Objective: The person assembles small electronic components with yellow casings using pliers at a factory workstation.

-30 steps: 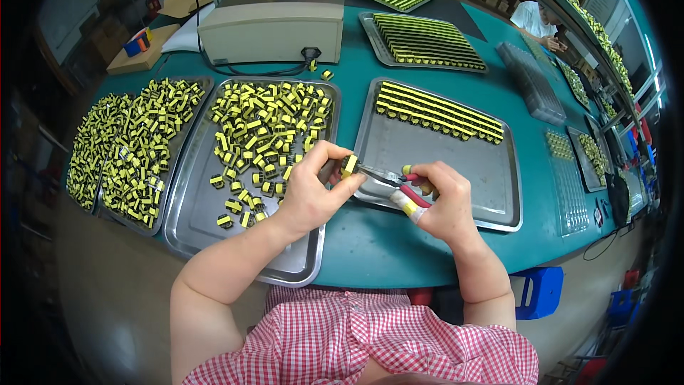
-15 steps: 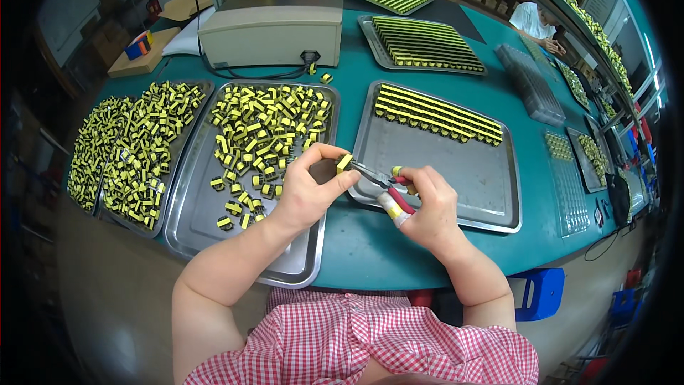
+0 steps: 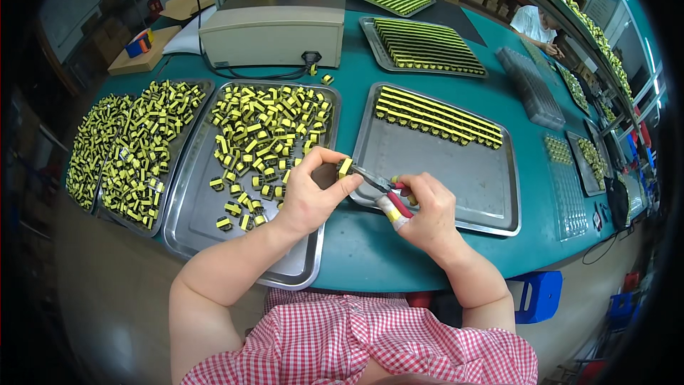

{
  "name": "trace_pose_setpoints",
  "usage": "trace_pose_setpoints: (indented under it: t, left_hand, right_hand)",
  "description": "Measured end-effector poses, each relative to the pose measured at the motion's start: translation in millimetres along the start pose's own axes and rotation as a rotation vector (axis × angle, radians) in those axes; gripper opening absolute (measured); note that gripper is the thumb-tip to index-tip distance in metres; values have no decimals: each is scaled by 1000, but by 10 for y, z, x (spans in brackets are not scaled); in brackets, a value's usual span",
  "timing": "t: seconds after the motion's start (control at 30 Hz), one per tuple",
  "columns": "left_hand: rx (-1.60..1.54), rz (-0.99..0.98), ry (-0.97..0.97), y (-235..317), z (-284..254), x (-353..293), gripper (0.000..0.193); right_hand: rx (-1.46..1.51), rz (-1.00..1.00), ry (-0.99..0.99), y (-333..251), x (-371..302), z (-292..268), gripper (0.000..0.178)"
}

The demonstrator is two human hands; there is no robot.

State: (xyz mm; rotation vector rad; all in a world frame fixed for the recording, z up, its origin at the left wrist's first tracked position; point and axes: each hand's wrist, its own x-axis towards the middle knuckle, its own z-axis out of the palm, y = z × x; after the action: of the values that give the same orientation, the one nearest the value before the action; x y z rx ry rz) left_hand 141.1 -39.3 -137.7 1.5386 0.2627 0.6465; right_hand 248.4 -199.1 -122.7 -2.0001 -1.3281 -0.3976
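Note:
My left hand [image 3: 311, 197] pinches a small transformer [image 3: 344, 167], black with yellow tape, between thumb and fingers. My right hand [image 3: 432, 212] is wrapped round red-handled pliers [image 3: 393, 198], and its thumb wears a whitish and yellow wrapping. The pliers' jaws meet the right side of the transformer; whether they grip a pin cannot be made out. Below my left hand lies a metal tray [image 3: 196, 217] with many loose transformers [image 3: 260, 125]. To the right, another metal tray [image 3: 449, 178] carries neat rows of transformers [image 3: 438, 117] along its far side.
More loose transformers fill trays [image 3: 146, 150] at the far left. A beige machine [image 3: 274, 32] with a black cable stands behind. Trays of lined-up transformers [image 3: 427, 43] sit farther back, and clear plastic trays [image 3: 531, 85] lie at right. Two other people work beyond the table.
The transformer has tilted a little more upright in my left fingers. The pliers and my right hand have shifted very slightly; both hands keep their hold.

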Motion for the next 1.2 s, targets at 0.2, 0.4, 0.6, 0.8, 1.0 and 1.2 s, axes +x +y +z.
trace_pose_setpoints:
  t: [0.2, 0.4, 0.6, 0.8, 1.0, 1.2]
  left_hand:
    - [-11, 6, 56, -86, 33, -21, 28]
    - [-213, -125, -2, -94, 65, -19, 27]
    - [-406, -201, -32, -11, 14, -10, 30]
    - [-425, -220, -62, -23, -3, -5, 30]
    - [-407, -203, -97, 11, -4, -2, 31]
    - [-374, -180, -100, 4, -2, 2, 29]
  right_hand:
    - [16, 45, -14, -39, -44, 62, 31]
    - [110, 151, -81, -94, -75, 127, 33]
    - [145, 183, -192, -113, -78, 91, 33]
    - [123, 172, -214, -121, -81, 77, 33]
    - [192, 194, -230, -87, -76, 83, 31]
    - [319, 294, -240, -97, -37, 43, 30]
